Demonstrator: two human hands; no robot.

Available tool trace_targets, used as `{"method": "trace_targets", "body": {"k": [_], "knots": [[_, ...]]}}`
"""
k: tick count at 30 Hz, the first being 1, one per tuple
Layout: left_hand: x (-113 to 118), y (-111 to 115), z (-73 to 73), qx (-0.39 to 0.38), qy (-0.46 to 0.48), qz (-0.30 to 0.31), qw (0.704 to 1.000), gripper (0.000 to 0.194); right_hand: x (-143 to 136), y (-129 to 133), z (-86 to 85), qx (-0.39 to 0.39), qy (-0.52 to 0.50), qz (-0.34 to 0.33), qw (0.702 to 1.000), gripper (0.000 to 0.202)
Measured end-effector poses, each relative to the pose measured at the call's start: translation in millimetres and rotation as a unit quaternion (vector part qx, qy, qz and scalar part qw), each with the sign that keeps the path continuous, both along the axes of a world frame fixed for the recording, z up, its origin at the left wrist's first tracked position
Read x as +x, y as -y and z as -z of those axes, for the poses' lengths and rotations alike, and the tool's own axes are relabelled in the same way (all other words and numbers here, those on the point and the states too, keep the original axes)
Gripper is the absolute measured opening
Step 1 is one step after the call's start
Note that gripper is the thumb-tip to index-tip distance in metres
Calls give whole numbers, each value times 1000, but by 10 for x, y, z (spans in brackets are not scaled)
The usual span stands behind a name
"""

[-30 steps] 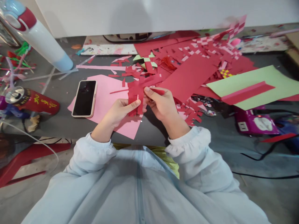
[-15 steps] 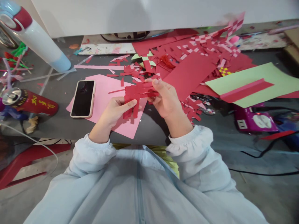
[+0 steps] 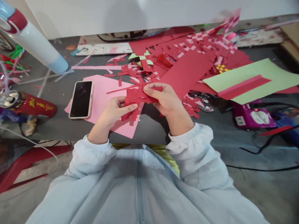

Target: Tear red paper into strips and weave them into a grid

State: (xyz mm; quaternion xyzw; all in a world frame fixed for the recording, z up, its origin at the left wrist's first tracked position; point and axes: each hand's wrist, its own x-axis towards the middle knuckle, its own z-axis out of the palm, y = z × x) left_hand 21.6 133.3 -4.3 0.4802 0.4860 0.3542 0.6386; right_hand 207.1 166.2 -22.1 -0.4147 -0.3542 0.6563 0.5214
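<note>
Between my hands is a piece made of red paper strips (image 3: 131,97) that cross one another, with loose ends sticking out at the bottom and right. My left hand (image 3: 114,110) pinches its lower left part, thumb on top. On its upper right, my right hand (image 3: 164,96) is closed, thumb and fingertips pressed on the strips. One thin red strip juts out to the left. Beneath the left hand lies a sheet of pink paper (image 3: 102,87) on the dark table. A phone (image 3: 81,99) rests on the sheet's left part.
A white and blue bottle (image 3: 39,40) and a red drink can (image 3: 32,105) stand at the left. Red paper sheets (image 3: 187,71) and many scraps cover the back. To the right are a light green sheet (image 3: 277,74) with a folded red strip and a purple packet (image 3: 254,116).
My right hand has shifted left and its thumb now presses near the middle of the crossed strips. The left hand keeps its hold. The whole view has shifted slightly.
</note>
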Motion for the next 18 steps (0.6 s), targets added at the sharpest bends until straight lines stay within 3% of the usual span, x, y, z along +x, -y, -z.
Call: {"method": "trace_targets", "body": {"k": [6, 11, 18], "knots": [[27, -5, -9, -32, -23, -15, 999, 29, -39, 1, 54, 51, 4, 32, 998, 29], [15, -11, 22, -4, -23, 8, 1000, 31, -16, -17, 72, 61, 21, 39, 997, 27], [8, -4, 28, -24, 25, -40, 999, 32, -25, -3, 48, 66, 31, 57, 996, 28]]}}
